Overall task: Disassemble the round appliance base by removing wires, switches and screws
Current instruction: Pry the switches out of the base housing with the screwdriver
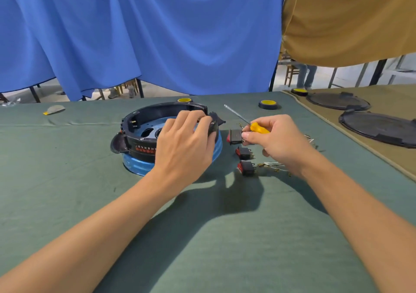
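left hand (184, 142) fingers (193, 117) curled over rim of round black-plastic and blue-metal appliance base (139, 145), right hand (279, 142) beside it, pinching boxy black rocker switch (235, 137), clasping yellow-handled screwdriver (258, 128)

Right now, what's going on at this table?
A person is taking apart the round base. The left hand grips its black rim. The right hand holds a yellow screwdriver and pinches a switch. Two more switches and loose wires lie on the cloth nearby.

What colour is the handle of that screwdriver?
Yellow; the screwdriver handle shows in the head view, gripped by the right hand.
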A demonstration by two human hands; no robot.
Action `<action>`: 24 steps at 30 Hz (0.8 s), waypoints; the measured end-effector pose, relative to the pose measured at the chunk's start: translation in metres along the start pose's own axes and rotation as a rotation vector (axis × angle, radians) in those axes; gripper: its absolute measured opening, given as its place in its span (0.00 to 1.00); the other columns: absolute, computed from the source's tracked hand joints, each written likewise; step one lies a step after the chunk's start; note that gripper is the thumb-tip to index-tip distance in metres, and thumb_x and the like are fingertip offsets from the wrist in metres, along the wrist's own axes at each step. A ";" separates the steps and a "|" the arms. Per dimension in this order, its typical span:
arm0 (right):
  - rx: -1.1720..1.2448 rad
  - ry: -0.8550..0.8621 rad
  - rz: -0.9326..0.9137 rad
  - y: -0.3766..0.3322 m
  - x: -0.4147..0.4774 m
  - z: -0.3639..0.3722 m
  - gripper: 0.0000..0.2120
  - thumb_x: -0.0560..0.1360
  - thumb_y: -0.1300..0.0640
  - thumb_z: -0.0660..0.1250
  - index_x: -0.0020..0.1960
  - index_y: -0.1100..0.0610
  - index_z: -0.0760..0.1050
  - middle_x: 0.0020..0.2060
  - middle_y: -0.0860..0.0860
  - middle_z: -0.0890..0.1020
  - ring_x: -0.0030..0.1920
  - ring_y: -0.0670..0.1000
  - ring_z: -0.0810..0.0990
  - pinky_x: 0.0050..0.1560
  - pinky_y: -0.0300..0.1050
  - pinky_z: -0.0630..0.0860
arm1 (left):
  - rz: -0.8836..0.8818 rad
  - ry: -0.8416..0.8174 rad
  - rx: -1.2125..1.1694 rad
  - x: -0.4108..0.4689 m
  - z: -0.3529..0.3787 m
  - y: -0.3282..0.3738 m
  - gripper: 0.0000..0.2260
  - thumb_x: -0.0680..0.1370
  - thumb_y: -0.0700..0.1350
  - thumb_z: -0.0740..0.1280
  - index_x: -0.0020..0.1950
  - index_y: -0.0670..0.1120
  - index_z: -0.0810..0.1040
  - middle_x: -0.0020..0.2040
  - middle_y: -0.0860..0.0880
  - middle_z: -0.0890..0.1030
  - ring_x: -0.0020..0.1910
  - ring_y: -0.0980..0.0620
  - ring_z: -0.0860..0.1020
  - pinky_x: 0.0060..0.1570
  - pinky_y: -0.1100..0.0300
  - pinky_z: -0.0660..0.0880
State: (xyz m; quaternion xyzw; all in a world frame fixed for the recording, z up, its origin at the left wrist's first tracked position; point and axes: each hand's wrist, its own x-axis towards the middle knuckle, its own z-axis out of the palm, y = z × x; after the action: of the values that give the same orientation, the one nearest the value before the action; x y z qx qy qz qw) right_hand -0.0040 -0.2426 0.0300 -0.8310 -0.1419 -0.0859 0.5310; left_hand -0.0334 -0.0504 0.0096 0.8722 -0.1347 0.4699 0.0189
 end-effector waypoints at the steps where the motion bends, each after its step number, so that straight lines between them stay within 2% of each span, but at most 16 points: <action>1: -0.092 -0.019 0.000 0.001 -0.001 0.001 0.04 0.73 0.59 0.72 0.39 0.58 0.82 0.30 0.49 0.82 0.33 0.49 0.77 0.34 0.43 0.69 | 0.017 -0.069 0.082 -0.003 0.001 -0.006 0.11 0.78 0.48 0.63 0.51 0.42 0.79 0.49 0.46 0.81 0.47 0.44 0.78 0.43 0.51 0.73; 4: -0.322 -0.084 -0.007 0.000 -0.004 0.008 0.06 0.72 0.56 0.72 0.37 0.56 0.82 0.33 0.52 0.83 0.37 0.52 0.78 0.38 0.45 0.73 | 0.028 -0.187 0.183 -0.009 0.002 -0.019 0.15 0.81 0.52 0.57 0.47 0.44 0.78 0.37 0.48 0.80 0.36 0.45 0.78 0.37 0.52 0.72; 6: -0.365 -0.075 -0.002 -0.002 -0.005 0.012 0.07 0.72 0.56 0.71 0.36 0.55 0.82 0.33 0.52 0.83 0.37 0.51 0.77 0.34 0.42 0.70 | 0.035 -0.184 0.166 -0.011 0.001 -0.027 0.16 0.81 0.53 0.57 0.45 0.45 0.78 0.33 0.50 0.79 0.33 0.46 0.77 0.33 0.54 0.71; 9: -0.375 -0.079 0.041 -0.006 -0.003 0.022 0.08 0.73 0.57 0.71 0.35 0.56 0.82 0.31 0.50 0.81 0.33 0.47 0.75 0.30 0.39 0.65 | 0.082 -0.141 0.132 -0.016 0.001 -0.042 0.16 0.81 0.53 0.57 0.47 0.44 0.79 0.33 0.50 0.79 0.33 0.47 0.78 0.32 0.54 0.72; 13: -0.428 -0.100 0.055 -0.006 0.001 0.034 0.07 0.74 0.58 0.70 0.39 0.58 0.82 0.35 0.54 0.83 0.39 0.53 0.79 0.39 0.45 0.74 | 0.094 -0.086 0.100 -0.022 0.000 -0.056 0.16 0.80 0.53 0.59 0.47 0.43 0.80 0.33 0.49 0.79 0.33 0.46 0.78 0.31 0.52 0.73; 16: -0.484 -0.049 0.031 -0.005 0.003 0.037 0.04 0.73 0.56 0.72 0.41 0.57 0.81 0.37 0.55 0.82 0.42 0.55 0.78 0.42 0.47 0.75 | 0.095 -0.067 0.089 -0.024 0.000 -0.059 0.16 0.80 0.53 0.59 0.47 0.43 0.80 0.33 0.49 0.79 0.33 0.47 0.78 0.32 0.52 0.73; 19: -0.501 0.022 0.011 -0.004 0.005 0.037 0.05 0.71 0.55 0.74 0.42 0.56 0.81 0.36 0.54 0.81 0.44 0.56 0.77 0.42 0.48 0.75 | 0.100 -0.053 0.081 -0.024 0.001 -0.060 0.16 0.80 0.53 0.59 0.47 0.43 0.81 0.33 0.49 0.80 0.33 0.47 0.79 0.32 0.52 0.73; 24: -0.405 0.113 -0.002 -0.002 0.006 0.030 0.06 0.73 0.54 0.71 0.39 0.54 0.81 0.33 0.52 0.82 0.45 0.56 0.77 0.42 0.47 0.73 | 0.129 -0.038 0.057 -0.025 -0.001 -0.062 0.15 0.80 0.52 0.61 0.49 0.43 0.81 0.33 0.49 0.80 0.33 0.47 0.79 0.32 0.52 0.74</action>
State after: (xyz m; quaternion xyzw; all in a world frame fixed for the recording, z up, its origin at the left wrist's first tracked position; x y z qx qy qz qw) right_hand 0.0005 -0.2138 0.0208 -0.9144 -0.0928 -0.1596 0.3602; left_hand -0.0319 0.0145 -0.0047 0.8706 -0.1773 0.4573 -0.0388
